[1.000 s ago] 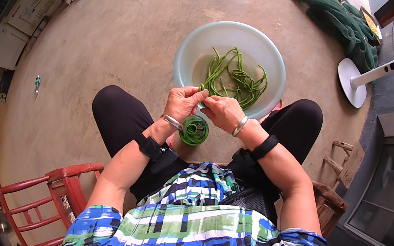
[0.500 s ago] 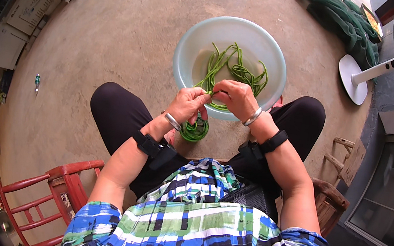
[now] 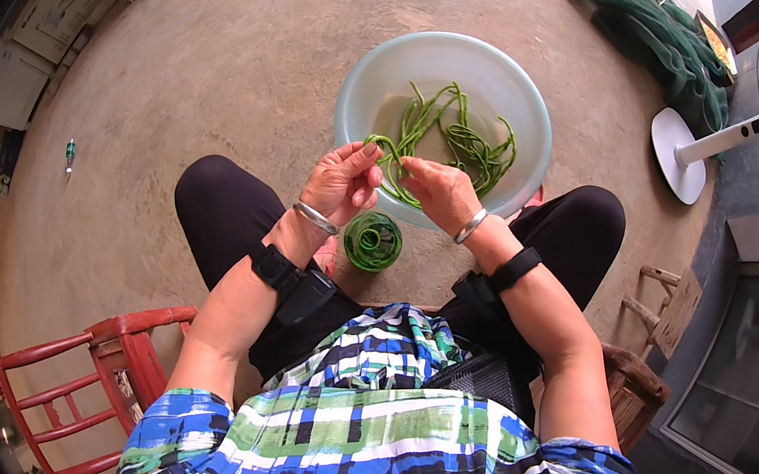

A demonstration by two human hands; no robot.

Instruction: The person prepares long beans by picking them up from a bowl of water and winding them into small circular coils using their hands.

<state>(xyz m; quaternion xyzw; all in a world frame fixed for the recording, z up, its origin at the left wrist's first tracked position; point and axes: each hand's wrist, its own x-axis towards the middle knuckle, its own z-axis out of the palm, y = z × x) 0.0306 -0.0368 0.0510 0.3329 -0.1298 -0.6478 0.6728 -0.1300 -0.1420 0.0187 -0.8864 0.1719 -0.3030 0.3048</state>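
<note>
Over the near rim of a pale, translucent plastic basin [image 3: 355, 78], my left hand [image 3: 341, 181] pinches a long green bean [image 3: 387, 145] between thumb and fingertips. The bean bends in a small arc across to my right hand [image 3: 444, 194], whose fingers are closed on it as well. More long beans [image 3: 484, 150] lie tangled on the basin's bottom. Just below my hands stands a round, clear jar [image 3: 372, 242] with green coils inside, seen from above. Its place is on the floor between my feet.
A red wooden chair [image 3: 124, 366] stands at my left, a wooden stool [image 3: 665, 311] at my right. Beyond it is a white standing fan [image 3: 680, 155] near dark green netting [image 3: 663, 49]. A small green-and-white object [image 3: 71, 156] lies on the concrete floor [image 3: 212, 49].
My left hand has moved up and to the left, apart from my right. The bean now shows bent between them, and the jar is more fully visible.
</note>
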